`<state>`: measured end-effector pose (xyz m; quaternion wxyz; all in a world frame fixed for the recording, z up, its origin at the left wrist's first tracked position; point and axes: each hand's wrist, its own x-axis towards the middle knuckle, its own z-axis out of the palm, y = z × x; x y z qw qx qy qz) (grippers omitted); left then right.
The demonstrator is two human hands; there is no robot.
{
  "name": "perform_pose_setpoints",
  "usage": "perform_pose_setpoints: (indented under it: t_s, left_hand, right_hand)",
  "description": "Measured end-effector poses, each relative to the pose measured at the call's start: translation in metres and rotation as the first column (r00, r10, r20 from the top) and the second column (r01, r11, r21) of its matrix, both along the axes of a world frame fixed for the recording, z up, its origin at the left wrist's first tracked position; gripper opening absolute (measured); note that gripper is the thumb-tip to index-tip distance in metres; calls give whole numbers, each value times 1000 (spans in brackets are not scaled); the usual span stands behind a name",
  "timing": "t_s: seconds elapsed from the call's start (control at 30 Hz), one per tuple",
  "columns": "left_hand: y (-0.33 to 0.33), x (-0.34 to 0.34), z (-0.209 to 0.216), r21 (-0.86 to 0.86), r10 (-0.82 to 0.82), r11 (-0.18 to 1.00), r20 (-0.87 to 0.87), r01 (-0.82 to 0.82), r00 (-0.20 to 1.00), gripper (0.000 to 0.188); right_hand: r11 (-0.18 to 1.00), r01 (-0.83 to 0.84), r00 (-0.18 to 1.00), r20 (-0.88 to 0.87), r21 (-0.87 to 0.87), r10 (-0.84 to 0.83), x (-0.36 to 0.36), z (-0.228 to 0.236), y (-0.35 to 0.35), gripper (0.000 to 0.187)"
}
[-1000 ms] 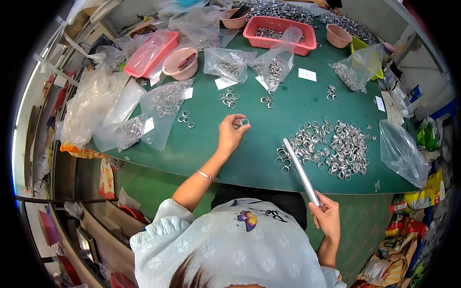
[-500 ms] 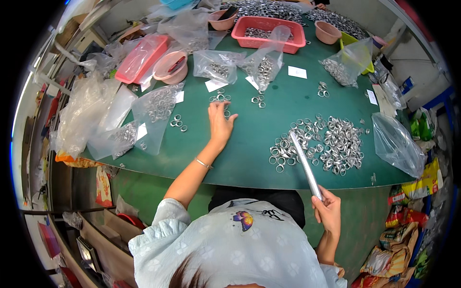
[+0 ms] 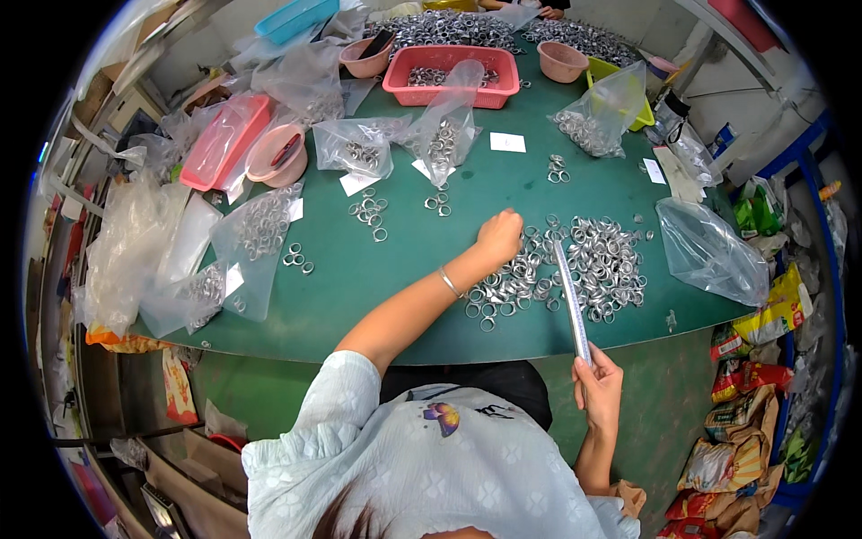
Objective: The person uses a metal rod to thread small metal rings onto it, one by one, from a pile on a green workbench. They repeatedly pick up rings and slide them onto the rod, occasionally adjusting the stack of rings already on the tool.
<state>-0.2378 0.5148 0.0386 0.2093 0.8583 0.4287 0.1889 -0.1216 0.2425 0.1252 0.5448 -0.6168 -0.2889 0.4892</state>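
My right hand (image 3: 597, 386) is wrapped round the lower end of a silver ring mandrel (image 3: 573, 305) with markings along its side. The tapered tip points away from me, over a heap of silver rings (image 3: 611, 260). At the left side of that heap my left hand (image 3: 500, 236) reaches in with fingers curled; what they hold, if anything, is hidden. Small groups of sorted rings lie apart on the green table (image 3: 404, 296): one group (image 3: 368, 214) left of centre, another (image 3: 438, 205) beside it, a third (image 3: 298, 259) farther left, and a fourth (image 3: 558, 169) beyond the heap.
Clear bags of rings (image 3: 442, 144) stand along the far side with white paper slips (image 3: 507, 143). Behind are a red basin (image 3: 451, 94), pink bowls (image 3: 563, 61) and more heaped rings. An empty plastic bag (image 3: 709, 256) lies at right. Another person's hand (image 3: 549, 13) shows at the far edge.
My left hand has moved right, from the ring group left of centre to the heap. That group now lies uncovered. My right hand still holds the mandrel; the whole view has shifted slightly.
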Motion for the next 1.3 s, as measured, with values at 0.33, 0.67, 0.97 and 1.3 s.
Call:
perform_pose_setpoints:
  t_s: [0.33, 0.67, 0.97, 1.3]
  left_hand:
    - [-39, -60, 47, -587, 511, 544, 798, 599, 319, 27]
    - [-80, -85, 82, -356, 302, 912, 919, 206, 252, 23]
    - [-87, -96, 94, -509, 379, 759, 853, 407, 359, 40]
    - [-83, -115, 117, -517, 167, 692, 794, 504, 584, 35]
  right_hand:
    - [997, -49, 992, -118, 61, 55, -5, 3, 6, 37]
    - [966, -248, 962, -98, 80, 255, -25, 13, 9, 40]
    - [968, -235, 972, 22, 87, 234, -25, 15, 5, 39]
    - [935, -351, 914, 240, 59, 328, -10, 26, 1, 38]
